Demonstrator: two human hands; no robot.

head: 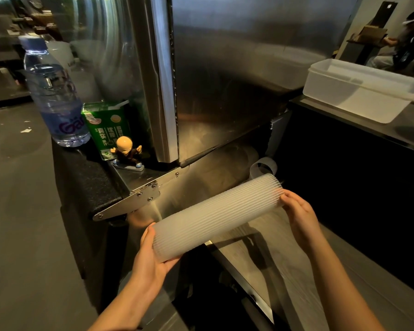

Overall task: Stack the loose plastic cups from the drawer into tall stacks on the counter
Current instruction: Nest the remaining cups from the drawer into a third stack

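A long stack of nested translucent plastic cups lies sideways in the air between both hands, tilted up toward the right. My left hand cups its lower left end, palm against the end, fingers curled underneath. My right hand grips the upper right end. Just behind that end another translucent cup shows at the steel ledge. Below the stack runs the open steel drawer; its inside is dark and what it holds cannot be made out.
A tall steel cabinet fills the middle. On the black ledge to the left stand a water bottle, a green carton and a small figurine. A white plastic tub sits on the counter at right. A seated person is far right.
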